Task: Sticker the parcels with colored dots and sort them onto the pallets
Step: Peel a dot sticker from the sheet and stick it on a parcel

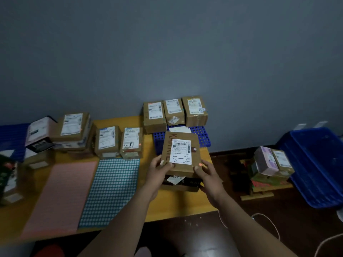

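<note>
Head view — left hand (pixel 160 171), right hand (pixel 208 174) hold the parcel (pixel 181 145) — both grips curled round it.

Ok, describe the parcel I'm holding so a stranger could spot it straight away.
Find the yellow table, then the blue pallet at its far right corner. The brown parcel is held just in front of that pallet, over a dark box. What sets it apart: 5-2 handwritten large on its white label.
</note>
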